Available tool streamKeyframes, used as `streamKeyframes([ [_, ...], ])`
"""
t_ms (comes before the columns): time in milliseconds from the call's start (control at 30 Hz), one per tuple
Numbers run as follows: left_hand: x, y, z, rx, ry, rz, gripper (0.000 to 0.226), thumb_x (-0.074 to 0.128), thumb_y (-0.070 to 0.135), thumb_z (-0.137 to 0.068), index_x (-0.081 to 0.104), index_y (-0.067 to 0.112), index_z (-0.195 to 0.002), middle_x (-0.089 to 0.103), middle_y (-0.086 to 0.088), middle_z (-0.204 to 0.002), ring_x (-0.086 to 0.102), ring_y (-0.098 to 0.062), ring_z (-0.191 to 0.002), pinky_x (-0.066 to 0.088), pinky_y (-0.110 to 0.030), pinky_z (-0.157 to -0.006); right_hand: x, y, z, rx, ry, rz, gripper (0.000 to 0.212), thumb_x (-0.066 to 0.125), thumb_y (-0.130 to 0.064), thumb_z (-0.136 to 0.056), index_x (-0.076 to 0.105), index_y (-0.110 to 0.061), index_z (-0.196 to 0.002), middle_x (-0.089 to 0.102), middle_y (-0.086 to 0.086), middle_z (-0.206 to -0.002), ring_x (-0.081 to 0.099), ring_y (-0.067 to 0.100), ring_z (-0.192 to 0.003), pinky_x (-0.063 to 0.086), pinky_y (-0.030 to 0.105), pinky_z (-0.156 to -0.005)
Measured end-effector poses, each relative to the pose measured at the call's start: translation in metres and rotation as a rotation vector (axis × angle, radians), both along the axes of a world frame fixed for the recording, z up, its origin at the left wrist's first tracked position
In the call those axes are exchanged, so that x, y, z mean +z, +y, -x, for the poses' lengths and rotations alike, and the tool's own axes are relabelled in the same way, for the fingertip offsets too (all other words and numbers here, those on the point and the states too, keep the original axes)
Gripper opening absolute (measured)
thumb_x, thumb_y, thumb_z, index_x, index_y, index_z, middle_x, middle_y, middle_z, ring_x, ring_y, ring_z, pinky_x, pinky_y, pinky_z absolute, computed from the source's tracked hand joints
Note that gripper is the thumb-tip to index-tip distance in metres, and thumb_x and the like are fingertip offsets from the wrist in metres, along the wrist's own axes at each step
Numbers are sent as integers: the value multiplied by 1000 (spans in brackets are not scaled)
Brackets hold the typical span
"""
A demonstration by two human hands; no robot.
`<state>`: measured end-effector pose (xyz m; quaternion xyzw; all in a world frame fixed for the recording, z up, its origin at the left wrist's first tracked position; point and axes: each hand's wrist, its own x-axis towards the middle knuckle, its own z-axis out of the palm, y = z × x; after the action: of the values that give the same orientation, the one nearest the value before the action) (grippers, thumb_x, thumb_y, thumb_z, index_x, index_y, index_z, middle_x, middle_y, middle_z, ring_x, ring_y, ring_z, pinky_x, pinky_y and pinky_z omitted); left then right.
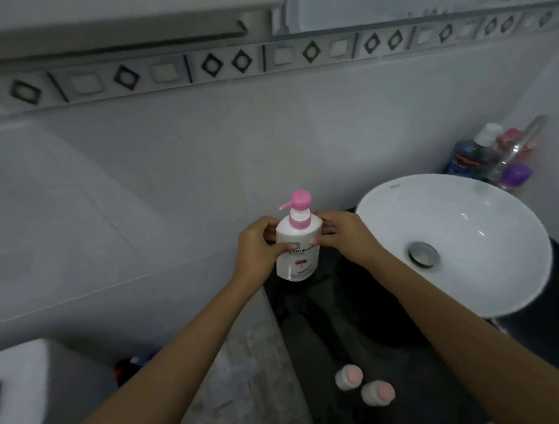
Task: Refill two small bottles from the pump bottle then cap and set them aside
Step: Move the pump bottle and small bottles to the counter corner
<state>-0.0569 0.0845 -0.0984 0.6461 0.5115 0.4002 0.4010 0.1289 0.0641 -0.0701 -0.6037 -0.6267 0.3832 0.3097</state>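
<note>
A white pump bottle (296,243) with a pink pump head stands at the back of the dark counter (352,332), close to the wall. My left hand (257,246) grips its left side and my right hand (346,237) grips its right side, thumbs across the label. Two small white bottles with pink caps on stand near the counter's front edge: one (348,376) to the left, the other (378,393) just right of it and nearer to me. Both are well apart from my hands.
A white basin (503,216) with a metal drain fills the right of the counter. Behind it stand a tap (518,148), a blue bottle (473,158) and a purple-capped container (515,175). A white toilet tank (42,387) sits lower left.
</note>
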Motion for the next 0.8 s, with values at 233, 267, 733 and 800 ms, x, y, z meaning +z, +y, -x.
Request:
streamKeyframes([
  [233,-9,47,18,141,57,1,36,82,5,-62,64,3,-92,67,-5,-88,59,-15,-78,46,-11,-67,-11,70,24,82,-5,52,43,68,2,-78,62,-7,-120,68,12,-117,64,24,-109,52,42,-96],
  [267,-11,52,18,148,62,6,36,83,5,-61,64,3,-92,67,-7,-88,60,-17,-79,47,-15,-68,-12,76,26,78,-14,54,41,68,2,-79,62,-6,-119,68,13,-117,64,24,-107,52,43,-95],
  [733,-25,82,18,200,39,19,34,82,1,-60,62,0,-88,64,-12,-90,57,-19,-79,45,-18,-67,-20,103,35,33,-48,51,40,69,2,-78,62,-4,-118,67,15,-116,62,20,-100,51,40,-95],
  [800,-26,83,17,202,38,7,35,81,2,-61,62,0,-91,64,-13,-93,57,-19,-81,47,-22,-71,-20,104,36,20,-61,39,42,69,2,-78,62,-5,-119,67,14,-116,62,22,-101,51,40,-95],
])
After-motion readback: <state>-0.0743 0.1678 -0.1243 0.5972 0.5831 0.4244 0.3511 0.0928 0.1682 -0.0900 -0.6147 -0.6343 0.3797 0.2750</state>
